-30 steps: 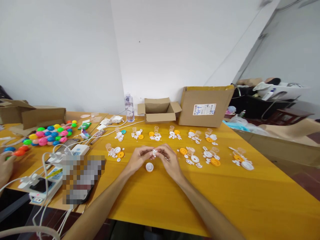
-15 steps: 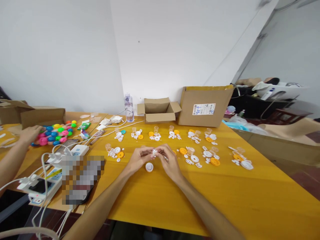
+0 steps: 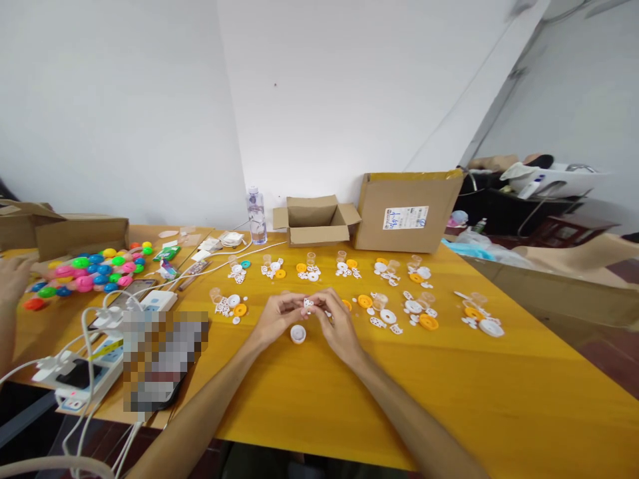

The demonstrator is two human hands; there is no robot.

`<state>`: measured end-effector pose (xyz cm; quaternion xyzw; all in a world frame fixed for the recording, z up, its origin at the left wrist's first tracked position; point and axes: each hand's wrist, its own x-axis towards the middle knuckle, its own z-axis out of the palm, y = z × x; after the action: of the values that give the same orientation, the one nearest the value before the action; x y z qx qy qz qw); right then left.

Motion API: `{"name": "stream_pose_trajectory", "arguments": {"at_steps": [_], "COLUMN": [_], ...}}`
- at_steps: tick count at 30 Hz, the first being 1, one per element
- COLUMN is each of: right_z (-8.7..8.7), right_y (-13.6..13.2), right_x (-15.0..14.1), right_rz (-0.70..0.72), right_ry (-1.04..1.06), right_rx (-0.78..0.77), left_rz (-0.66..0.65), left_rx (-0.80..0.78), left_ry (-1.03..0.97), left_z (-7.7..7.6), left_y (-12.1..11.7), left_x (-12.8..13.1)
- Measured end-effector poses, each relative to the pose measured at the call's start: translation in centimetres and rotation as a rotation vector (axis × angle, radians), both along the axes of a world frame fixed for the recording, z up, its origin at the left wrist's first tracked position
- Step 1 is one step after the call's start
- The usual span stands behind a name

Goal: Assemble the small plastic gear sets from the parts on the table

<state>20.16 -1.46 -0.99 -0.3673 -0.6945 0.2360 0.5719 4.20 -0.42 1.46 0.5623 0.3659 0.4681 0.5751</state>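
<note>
Between the fingertips of my left hand [image 3: 276,320] and my right hand [image 3: 337,324] is a small white plastic piece with holes [image 3: 308,305]. Both hands pinch it just above the table, and the fingers cover part of it. Right below, a round white cup-like part [image 3: 298,334] stands on the table. An orange ring [image 3: 346,305] and some small white bits show partly behind my right hand. To the right lie more loose parts, among them an orange ring [image 3: 365,301] and a white ring [image 3: 388,317].
Small groups of white, orange and clear parts [image 3: 233,301] lie in rows. Behind them stand a bottle [image 3: 257,216], an open carton [image 3: 319,235] and a large box [image 3: 407,213]. At left are a power strip [image 3: 107,352], a phone, colourful balls [image 3: 102,269] and another person's hand [image 3: 12,279].
My hands hold the white piece in almost the same place. At left, the other person's hand has moved further left, uncovering more of the colourful balls.
</note>
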Motion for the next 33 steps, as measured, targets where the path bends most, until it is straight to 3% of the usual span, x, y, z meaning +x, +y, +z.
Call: {"name": "stream_pose_trajectory", "arguments": {"at_steps": [24, 28, 31, 33], "right_z": [0.2, 1.3, 3.2, 4.8], "right_y": [-0.1, -0.4, -1.9, -3.7], "right_x": [-0.2, 0.1, -0.2, -0.7], "right_rz": [-0.016, -0.073, -0.098, -0.031], "right_ry": [0.021, 0.050, 0.136, 0.222], "right_rx": [0.021, 0.013, -0.014, -0.068], "left_rz": [-0.013, 0.005, 0.035, 0.054], "left_rx": [0.028, 0.033, 0.039, 0.050], "left_ry": [-0.003, 0.001, -0.006, -0.002], "left_z": [0.2, 0.3, 0.4, 0.4], "left_y": [0.0, 0.1, 0.1, 0.2], "left_x": [-0.1, -0.2, -0.4, -0.4]}}
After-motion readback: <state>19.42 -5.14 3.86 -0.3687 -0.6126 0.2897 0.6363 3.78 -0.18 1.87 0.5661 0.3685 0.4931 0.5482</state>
